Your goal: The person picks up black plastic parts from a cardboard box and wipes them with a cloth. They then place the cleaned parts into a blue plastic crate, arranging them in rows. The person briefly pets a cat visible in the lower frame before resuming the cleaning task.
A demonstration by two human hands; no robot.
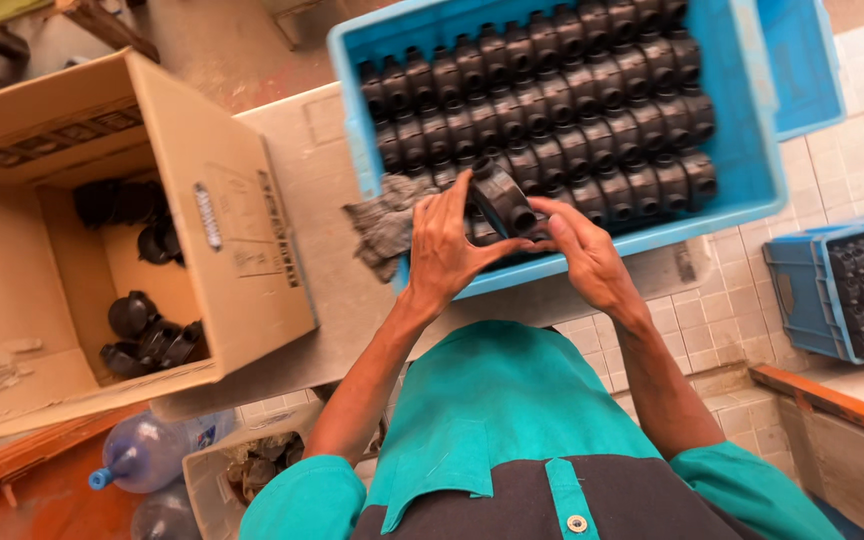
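My left hand [447, 245] and my right hand [582, 250] together grip one black plastic pipe fitting [505, 200] just above the near edge of a blue plastic crate [747, 150]. The crate holds several rows of the same black fittings [552, 100], packed tightly. A grey rag [387, 225] lies over the crate's near left corner, right beside my left hand.
An open cardboard box [222, 220] with a few black fittings [142, 335] stands at the left on a grey work surface [302, 140]. A second blue crate [837, 285] of fittings sits at the right. Below are a plastic bottle [147, 455] and a bin of scraps [252, 470].
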